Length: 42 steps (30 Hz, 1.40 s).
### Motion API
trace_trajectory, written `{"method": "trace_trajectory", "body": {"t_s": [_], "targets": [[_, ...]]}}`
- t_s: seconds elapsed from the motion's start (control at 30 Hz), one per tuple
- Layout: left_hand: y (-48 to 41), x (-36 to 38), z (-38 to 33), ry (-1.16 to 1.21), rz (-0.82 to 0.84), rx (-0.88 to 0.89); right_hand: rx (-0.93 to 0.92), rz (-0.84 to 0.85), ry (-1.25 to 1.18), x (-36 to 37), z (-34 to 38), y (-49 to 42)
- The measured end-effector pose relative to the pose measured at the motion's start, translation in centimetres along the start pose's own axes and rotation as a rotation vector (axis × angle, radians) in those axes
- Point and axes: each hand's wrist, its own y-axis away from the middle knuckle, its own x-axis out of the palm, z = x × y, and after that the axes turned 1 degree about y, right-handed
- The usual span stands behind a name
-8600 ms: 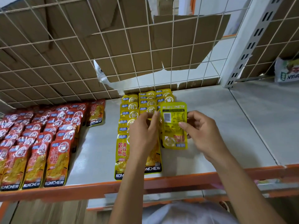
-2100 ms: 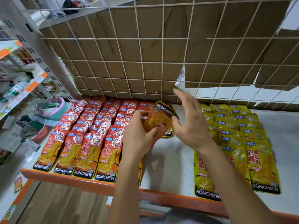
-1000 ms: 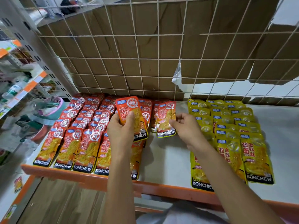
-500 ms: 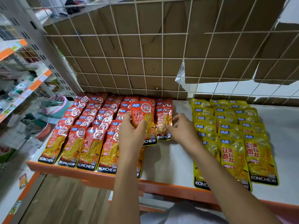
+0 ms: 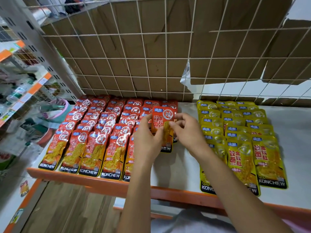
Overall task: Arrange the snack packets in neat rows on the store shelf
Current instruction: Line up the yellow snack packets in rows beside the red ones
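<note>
On the white shelf (image 5: 181, 167), seen from the head camera, we hold one red packet (image 5: 162, 118) in both hands. Our left hand (image 5: 148, 140) pinches its left edge and our right hand (image 5: 186, 130) curls round its right edge. The packet sits over the right end of the red rows (image 5: 94, 132). Yellow rows (image 5: 239, 132) lie apart to the right, before a wire grid (image 5: 151, 64) backed with cardboard (image 5: 117, 47).

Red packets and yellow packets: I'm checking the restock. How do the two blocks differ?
The red packets lie left on the shelf, the yellow packets right. Red spans more columns than yellow's three. The left hand and right hand pinch one red packet; neither holds yellow. Both blocks are overlapping KONCHEW rows.
</note>
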Motion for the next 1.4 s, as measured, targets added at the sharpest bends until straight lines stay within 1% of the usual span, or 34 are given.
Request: {"method": "trace_trajectory", "body": {"t_s": [0.1,0.17,0.27,0.37,0.5,0.57,0.73,0.83,0.97,1.07,1.17,1.3,1.4], "targets": [[0.2,0.5,0.3,-0.2,-0.102,0.14,0.036,-0.05,0.084,-0.2,-0.6,-0.3],[0.3,0.7,0.3,-0.22,-0.143,0.175,0.035,-0.056,0.189,-0.3,-0.9,-0.5],[0.5,0.8,0.2,-0.222,-0.141,0.209,0.015,-0.037,0.363,-0.1,-0.8,-0.7],[0.8,1.1,0.1,-0.245,-0.107,0.236,-0.025,-0.037,0.444,0.4,-1.0,-1.1],[1.5,2.0,0.0,-0.285,0.031,0.246,-0.048,-0.069,0.489,0.5,-1.0,-1.3],[1.9,2.4,0.1,-0.335,0.067,0.278,-0.064,-0.073,0.516,0.4,-0.9,-1.2],[1.8,3.0,0.4,-0.465,0.082,0.272,-0.136,-0.097,0.513,-0.8,-0.8,-0.1],[1.8,3.4,0.7,-0.569,0.108,0.242,-0.17,-0.137,0.494,-2.3,-0.7,1.2],[2.1,3.7,0.2,-0.615,0.085,0.224,-0.208,-0.23,0.456,-5.0,-1.0,2.9],[2.0,4.5,-1.4,-0.588,0.019,0.27,-0.227,-0.329,0.485,-7.8,-2.1,4.3],[1.9,6.3,-3.2,-0.482,-0.029,0.41,-0.218,-0.46,0.569,-11.2,-4.1,5.6],[2.6,8.8,-6.2,-0.379,-0.007,0.481,-0.152,-0.596,0.618,-16.5,-6.6,7.3],[3.8,11.9,-8.0,-0.34,0.028,0.558,-0.123,-0.653,0.626,-20.7,-8.6,8.5]]}}
